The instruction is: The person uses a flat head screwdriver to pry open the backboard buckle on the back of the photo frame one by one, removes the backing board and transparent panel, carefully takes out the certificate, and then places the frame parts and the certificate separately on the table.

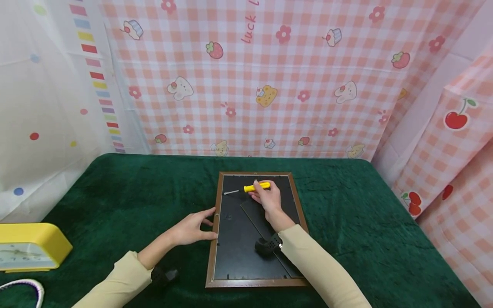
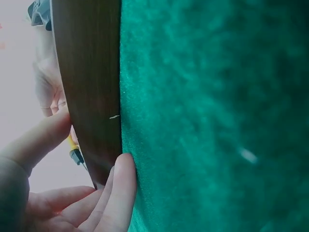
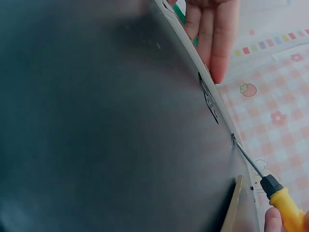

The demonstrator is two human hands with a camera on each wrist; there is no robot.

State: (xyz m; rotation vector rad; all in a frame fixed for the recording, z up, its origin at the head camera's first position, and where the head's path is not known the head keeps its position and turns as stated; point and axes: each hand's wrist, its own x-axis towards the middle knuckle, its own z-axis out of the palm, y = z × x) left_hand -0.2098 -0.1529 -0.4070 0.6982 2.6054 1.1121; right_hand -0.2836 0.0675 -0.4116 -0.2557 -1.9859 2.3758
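A brown picture frame lies on the green cloth, its black backing board facing up. Small dark metal tabs stand along the board's edge. My right hand grips a yellow-handled screwdriver above the upper part of the board. In the right wrist view the metal tip meets one tab near the rim. At the frame's left side, my left hand touches the outer edge with spread thumb and fingers. A thin strip runs diagonally across the board, partly hidden by my right wrist.
A yellow clock stands on the green cloth at the left. In front of it a white curved band shows at the picture's edge. A pink checked curtain hangs behind the table.
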